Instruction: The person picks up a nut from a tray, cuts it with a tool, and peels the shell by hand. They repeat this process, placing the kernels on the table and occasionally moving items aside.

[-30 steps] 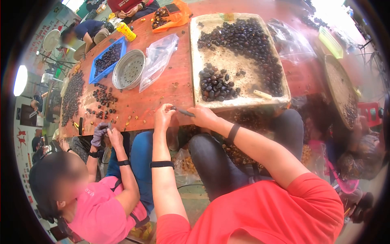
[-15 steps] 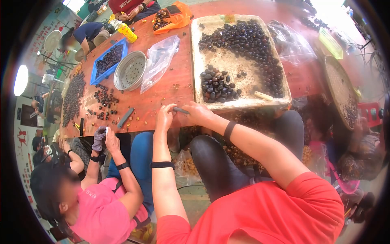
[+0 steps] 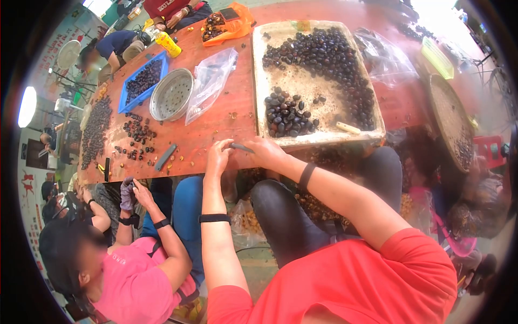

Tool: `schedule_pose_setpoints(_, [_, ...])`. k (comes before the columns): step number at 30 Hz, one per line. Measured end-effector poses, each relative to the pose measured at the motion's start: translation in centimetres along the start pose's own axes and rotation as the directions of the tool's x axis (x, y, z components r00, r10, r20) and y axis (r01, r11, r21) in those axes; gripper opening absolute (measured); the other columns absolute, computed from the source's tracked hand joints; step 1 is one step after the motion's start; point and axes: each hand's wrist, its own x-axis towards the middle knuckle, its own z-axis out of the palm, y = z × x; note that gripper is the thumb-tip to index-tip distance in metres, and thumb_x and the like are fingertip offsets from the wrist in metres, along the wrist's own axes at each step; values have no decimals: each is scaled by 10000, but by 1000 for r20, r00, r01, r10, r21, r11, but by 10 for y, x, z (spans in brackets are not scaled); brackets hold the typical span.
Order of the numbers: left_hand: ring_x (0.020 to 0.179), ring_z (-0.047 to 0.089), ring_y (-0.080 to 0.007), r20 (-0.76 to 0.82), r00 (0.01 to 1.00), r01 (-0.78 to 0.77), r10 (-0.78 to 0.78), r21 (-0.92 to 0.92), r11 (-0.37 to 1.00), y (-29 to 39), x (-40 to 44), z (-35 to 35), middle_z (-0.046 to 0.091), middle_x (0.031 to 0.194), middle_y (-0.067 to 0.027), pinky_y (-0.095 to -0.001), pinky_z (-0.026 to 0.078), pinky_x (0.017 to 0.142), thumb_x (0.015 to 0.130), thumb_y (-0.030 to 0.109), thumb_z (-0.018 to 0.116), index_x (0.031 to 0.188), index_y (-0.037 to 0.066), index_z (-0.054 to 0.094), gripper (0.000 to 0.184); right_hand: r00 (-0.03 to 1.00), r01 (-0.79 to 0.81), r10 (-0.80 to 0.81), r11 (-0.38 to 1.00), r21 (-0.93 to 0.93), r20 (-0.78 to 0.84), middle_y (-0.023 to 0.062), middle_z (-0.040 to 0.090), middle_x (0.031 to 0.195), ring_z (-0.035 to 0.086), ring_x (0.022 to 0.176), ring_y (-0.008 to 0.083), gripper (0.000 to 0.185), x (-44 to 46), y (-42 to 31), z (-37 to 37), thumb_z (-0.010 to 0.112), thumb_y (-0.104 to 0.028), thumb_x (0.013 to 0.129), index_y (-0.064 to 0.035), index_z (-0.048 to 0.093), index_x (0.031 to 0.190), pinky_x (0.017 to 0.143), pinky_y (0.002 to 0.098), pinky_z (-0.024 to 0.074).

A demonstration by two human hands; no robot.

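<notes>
Both my hands are close together at the table's near edge, just left of the white tray's front corner. My right hand (image 3: 265, 153) is closed around a slim dark grey tool (image 3: 241, 147), which looks like a knife handle and points at my left hand. Fingers bent, my left hand (image 3: 218, 157) pinches something too small or hidden to name. Dark oval nuts or seeds (image 3: 291, 114) lie heaped in the shallow white tray (image 3: 319, 141), with more piled along its back and right side. A cream-coloured handle (image 3: 348, 128) rests near the tray's front.
Left on the red table (image 3: 216, 132) are a metal strainer bowl (image 3: 171, 97), a blue basket (image 3: 125, 106), a plastic bag (image 3: 211, 82) and a grey tool (image 3: 165, 157). A co-worker in pink (image 3: 135, 275) sits at my left. A round woven tray (image 3: 452, 116) stands right.
My hands stay in nearly the same place with the grey tool. The neighbouring co-worker's hands have shifted slightly left and down; the white item in them no longer shows. The view moved slightly.
</notes>
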Motion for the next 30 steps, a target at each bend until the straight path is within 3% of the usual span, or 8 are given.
schedule_pose_setpoints(6, [973,654,-269,16,1000,-7,6,16,1000,1,3,-1,681,987,-124,-354,508,839,786,49,700,1050,78,734,267,991,21,-15,999,45,-132,230,648,966,663,902,414,292,-11,11,9,691,-301,823,-87,690,1022,772,487,550])
schedule_pose_setpoints(11, [933,637,-233,53,999,-19,12,127,992,10,-1,-2,654,983,-107,-340,505,837,812,35,672,1186,104,684,381,998,-70,70,998,4,-3,221,606,1000,620,909,434,289,-15,22,8,598,-100,826,-87,622,1114,779,494,525])
schedule_pose_setpoints(18, [923,585,-165,-57,991,120,-118,33,992,19,-23,1,575,967,-39,-303,481,848,815,110,721,1331,130,605,529,994,-108,107,994,33,17,231,598,999,616,944,436,289,-13,12,-1,598,-96,823,-78,615,1111,817,493,517])
schedule_pose_setpoints(20, [886,574,-176,-88,993,86,-84,15,996,27,-25,10,577,951,-52,-313,481,827,787,133,751,1292,116,629,520,997,-76,76,996,48,-9,231,647,990,658,930,419,317,-15,9,-6,672,-309,843,-81,681,1063,815,483,547])
schedule_pose_setpoints(22, [871,618,-241,-119,993,-13,19,56,998,29,-22,13,609,936,-120,-353,501,799,789,92,745,1211,100,664,430,997,-82,82,996,39,0,226,651,982,659,927,417,327,-13,15,1,689,-311,827,-82,680,1061,810,480,550])
schedule_pose_setpoints(27, [875,634,-268,-95,996,8,4,126,992,21,-12,12,635,950,-132,-367,509,807,796,60,720,1131,89,697,337,994,-104,103,994,29,33,206,663,951,663,894,406,282,-8,12,-7,696,-271,814,-85,677,1025,781,469,555])
schedule_pose_setpoints(29, [884,640,-277,-99,995,5,6,113,994,11,-11,11,643,958,-139,-373,511,815,801,45,706,1119,89,702,321,990,135,-137,988,-75,-17,203,666,947,662,842,401,226,-6,12,-10,672,-246,815,-90,675,978,746,467,557])
schedule_pose_setpoints(30, [887,639,-256,-87,996,-7,16,101,995,8,-11,9,651,976,-131,-353,505,812,804,24,694,1133,82,701,334,991,134,-135,988,-73,-12,203,666,947,662,842,401,226,-6,12,-5,672,-246,815,-90,675,978,746,467,557])
